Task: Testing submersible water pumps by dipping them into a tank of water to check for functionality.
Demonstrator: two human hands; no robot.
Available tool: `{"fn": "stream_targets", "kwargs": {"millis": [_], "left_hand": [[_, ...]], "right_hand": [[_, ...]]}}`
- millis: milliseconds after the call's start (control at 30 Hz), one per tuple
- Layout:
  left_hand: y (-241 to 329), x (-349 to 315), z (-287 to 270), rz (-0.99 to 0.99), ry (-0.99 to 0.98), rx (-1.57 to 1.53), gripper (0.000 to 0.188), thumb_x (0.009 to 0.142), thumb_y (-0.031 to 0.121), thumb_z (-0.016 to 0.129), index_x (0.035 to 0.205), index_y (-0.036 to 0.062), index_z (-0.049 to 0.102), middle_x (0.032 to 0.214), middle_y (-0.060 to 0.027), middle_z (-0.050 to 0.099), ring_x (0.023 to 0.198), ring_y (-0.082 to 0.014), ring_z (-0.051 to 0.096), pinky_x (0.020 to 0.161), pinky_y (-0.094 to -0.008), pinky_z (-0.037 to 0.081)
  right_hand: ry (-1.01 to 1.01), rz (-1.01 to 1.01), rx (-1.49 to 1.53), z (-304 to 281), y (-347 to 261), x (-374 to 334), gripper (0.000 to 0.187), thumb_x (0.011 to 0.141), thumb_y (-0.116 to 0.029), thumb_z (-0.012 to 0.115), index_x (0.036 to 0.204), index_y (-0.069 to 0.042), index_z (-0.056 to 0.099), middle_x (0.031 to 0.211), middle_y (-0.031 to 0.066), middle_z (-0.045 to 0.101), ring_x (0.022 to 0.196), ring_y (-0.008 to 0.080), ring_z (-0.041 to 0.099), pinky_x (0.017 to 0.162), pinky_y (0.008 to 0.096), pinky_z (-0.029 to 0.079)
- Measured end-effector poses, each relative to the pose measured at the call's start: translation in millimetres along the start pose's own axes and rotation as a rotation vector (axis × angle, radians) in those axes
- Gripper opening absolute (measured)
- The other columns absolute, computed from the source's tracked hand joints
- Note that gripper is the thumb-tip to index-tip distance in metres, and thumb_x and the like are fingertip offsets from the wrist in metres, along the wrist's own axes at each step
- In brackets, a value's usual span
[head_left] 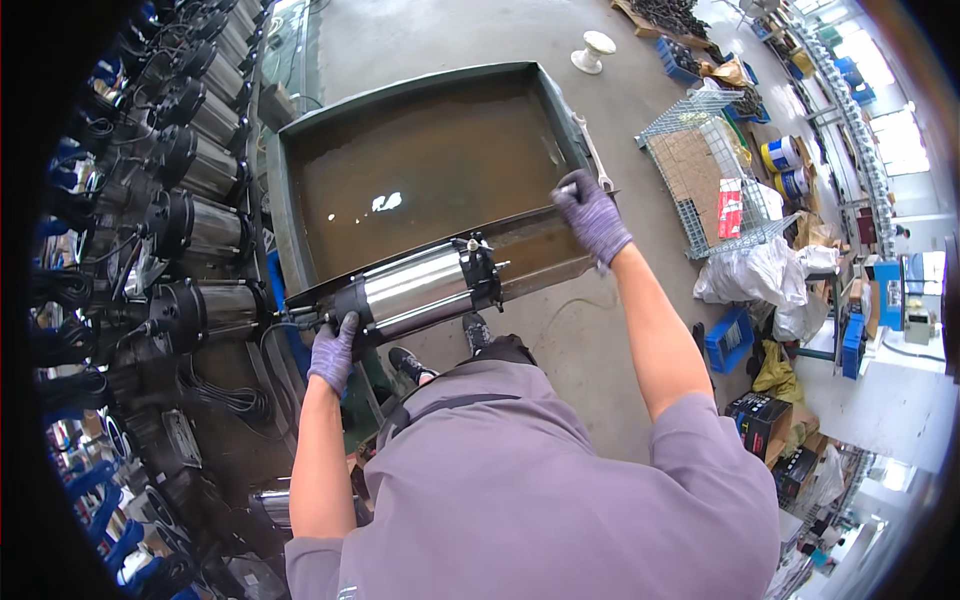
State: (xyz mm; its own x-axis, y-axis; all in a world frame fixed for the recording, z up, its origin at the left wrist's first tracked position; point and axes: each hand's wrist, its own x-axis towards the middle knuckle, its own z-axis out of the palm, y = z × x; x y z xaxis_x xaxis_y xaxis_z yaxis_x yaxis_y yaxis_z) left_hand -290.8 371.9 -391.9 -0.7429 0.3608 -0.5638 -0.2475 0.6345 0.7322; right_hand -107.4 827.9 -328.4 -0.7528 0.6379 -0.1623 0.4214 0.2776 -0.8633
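Observation:
A pump [415,290] with a shiny steel body and black ends lies across the near edge of a water-filled metal tank [410,82]. My left hand [334,352], in a purple knit glove, grips the black left end of this pump, thumb on top. A small fitting and a short shaft stick out at its right end. Over the tank's near right corner, my gloved right hand [594,218] is closed in a fist, apart from the pump. A small pale bit shows at its fingers; I cannot make out what it is. A wrench [592,152] lies along the right rim.
Rows of similar pumps [205,225] with black cables line the left side. To the right stand a wire cage [700,185] with cardboard, white plastic bags [755,285] and a blue crate [729,340]. A white spool [593,52] sits on the floor beyond the tank.

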Motion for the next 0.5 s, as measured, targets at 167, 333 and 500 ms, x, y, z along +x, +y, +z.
{"fn": "stream_targets", "kwargs": {"millis": [167,333,500], "left_hand": [[-10.0,8.8,-0.8,0.041,0.042,0.082,0.077,0.093,0.063,0.07,0.129,-0.0057,0.065,0.117,-0.0195,0.074,0.108,-0.0286,0.068,0.096,-0.0378,0.051],[-6.6,5.4,2.4,0.075,0.032,0.039,0.077,0.092,0.063,0.071,0.125,-0.0066,0.067,0.116,-0.0213,0.074,0.108,-0.032,0.069,0.096,-0.0396,0.051],[-16.7,7.6,-0.2,0.083,0.053,0.055,0.078,0.09,0.064,0.073,0.12,-0.0072,0.068,0.113,-0.0241,0.074,0.108,-0.0364,0.07,0.095,-0.0418,0.051]], "right_hand": [[-0.257,-0.152,-0.26,53.7,-92.8,-38.8,0.027,0.087,-0.02,0.069,0.104,-0.003,0.057,0.083,0.021,0.065,0.078,0.0357,0.066,0.078,0.0442,0.053],[-0.428,-0.119,-0.593,82.3,-136.8,-35.2,0.023,0.09,-0.019,0.064,0.106,-0.003,0.064,0.094,0.0278,0.071,0.096,0.0461,0.069,0.086,0.0522,0.055],[-0.432,-0.184,-0.763,94.7,-141.6,-33.7,0.023,0.092,-0.02,0.062,0.106,-0.002,0.064,0.095,0.0278,0.071,0.096,0.0462,0.069,0.087,0.0532,0.055]]}}
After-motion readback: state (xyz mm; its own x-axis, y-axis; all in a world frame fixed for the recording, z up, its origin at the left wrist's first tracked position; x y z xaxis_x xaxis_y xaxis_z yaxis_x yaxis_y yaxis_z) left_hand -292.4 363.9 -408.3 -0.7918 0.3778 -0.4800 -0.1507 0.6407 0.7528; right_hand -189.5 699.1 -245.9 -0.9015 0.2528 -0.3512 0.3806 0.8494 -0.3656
